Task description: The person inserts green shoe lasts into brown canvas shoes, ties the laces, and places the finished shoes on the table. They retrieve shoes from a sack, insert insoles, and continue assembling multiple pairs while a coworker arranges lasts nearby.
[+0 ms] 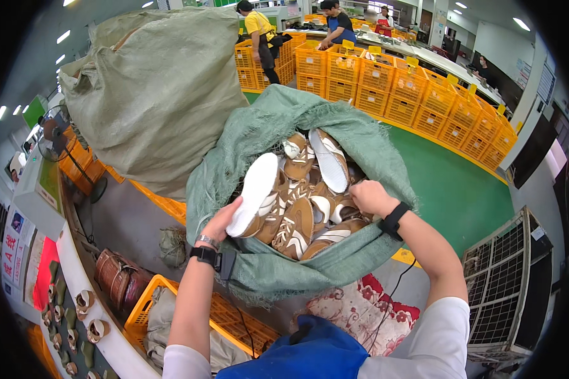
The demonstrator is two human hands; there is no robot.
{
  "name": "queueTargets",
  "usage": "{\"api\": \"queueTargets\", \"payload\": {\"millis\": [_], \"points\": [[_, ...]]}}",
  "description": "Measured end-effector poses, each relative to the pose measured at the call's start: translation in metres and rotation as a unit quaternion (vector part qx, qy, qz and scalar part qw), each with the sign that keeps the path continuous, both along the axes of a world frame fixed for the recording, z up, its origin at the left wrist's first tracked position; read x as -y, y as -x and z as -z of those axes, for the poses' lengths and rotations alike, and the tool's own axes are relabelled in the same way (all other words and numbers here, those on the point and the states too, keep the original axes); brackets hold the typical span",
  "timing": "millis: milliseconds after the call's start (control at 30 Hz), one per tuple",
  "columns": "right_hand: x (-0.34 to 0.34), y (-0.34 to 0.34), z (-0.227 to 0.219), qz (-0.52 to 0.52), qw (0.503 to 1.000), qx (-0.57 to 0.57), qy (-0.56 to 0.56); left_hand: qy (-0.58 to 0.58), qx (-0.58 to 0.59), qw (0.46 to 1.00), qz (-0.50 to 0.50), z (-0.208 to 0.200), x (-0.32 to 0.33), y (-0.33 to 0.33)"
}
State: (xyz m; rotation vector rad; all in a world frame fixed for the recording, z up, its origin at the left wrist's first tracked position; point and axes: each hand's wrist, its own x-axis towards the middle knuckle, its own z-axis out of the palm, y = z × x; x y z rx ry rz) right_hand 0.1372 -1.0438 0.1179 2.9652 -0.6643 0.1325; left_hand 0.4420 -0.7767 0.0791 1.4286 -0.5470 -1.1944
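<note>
A green woven sack point(259, 136) stands with its mouth rolled back in front of me, filled with brown and white sneakers point(294, 224). My left hand point(220, 222) grips a sneaker point(254, 192) at the sack's left side, its white sole turned up; the fingers beneath are hidden. At the right side of the opening, my right hand point(373, 198) is closed, its fingertips down among the shoes. What those fingers hold, if anything, is hidden. Close by that hand lies another sneaker point(330, 161), sole showing, on top of the pile.
A large stuffed sack point(158, 95) towers at the left. Stacked orange crates point(404, 88) line the far side, with co-workers behind. A wire cage point(499, 278) stands right. Shoe parts lie on a conveyor point(76, 316) at lower left, beside an orange crate point(234, 322).
</note>
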Motion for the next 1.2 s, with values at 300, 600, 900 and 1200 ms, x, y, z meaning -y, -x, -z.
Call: {"api": "queueTargets", "payload": {"millis": [300, 600, 900, 1200], "points": [[0.023, 0.022, -0.015, 0.275, 0.957, -0.065, -0.07, -0.056, 0.023, 0.994, 0.089, 0.002, 0.016, 0.008], [0.05, 0.023, 0.006, 0.311, 0.934, -0.129, -0.116, 0.001, 0.076, 0.995, 0.064, 0.009, 0.03, 0.027], [-0.087, 0.029, -0.007, 0.108, 0.864, 0.38, -0.311, 0.116, -0.016, 0.993, -0.02, 0.005, 0.033, 0.046], [-0.064, 0.026, 0.049, 0.266, 0.475, 0.544, -0.638, 0.124, -0.14, 0.982, 0.034, 0.0, 0.021, 0.051]]}}
